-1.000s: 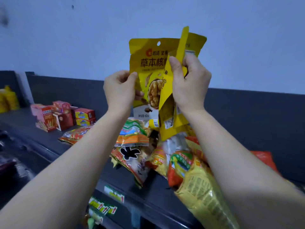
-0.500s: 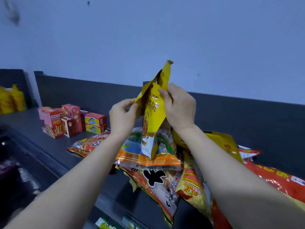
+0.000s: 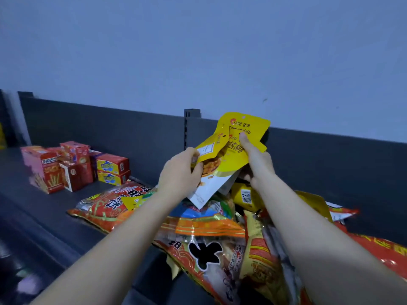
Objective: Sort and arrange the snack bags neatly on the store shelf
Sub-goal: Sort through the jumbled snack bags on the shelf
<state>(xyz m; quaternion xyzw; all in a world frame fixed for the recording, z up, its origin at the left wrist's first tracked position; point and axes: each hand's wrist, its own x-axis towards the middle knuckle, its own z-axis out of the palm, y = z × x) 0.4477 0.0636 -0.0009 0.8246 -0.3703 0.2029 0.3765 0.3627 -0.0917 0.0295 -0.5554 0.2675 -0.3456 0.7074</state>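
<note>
We hold two yellow nut pouches [image 3: 231, 150] together above the loose pile of snack bags [image 3: 207, 230], our left hand [image 3: 179, 175] pinching the lower edge at nine o'clock and our right hand [image 3: 256, 160] clasping them at three o'clock. We judge this the squaring-up step; next they need a bare stretch of shelf [image 3: 55, 208], perhaps toward nine o'clock near the boxes [image 3: 77, 166]

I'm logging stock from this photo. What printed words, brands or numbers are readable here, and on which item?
"洽洽 坚果": top of the yellow pouch in the right hand.
"核桃": partly covered, same pouch.
"饼": red bag lying on the shelf.
White label on the pouch in the left hand: too small.
Snack boxes: print too blurred.
</note>
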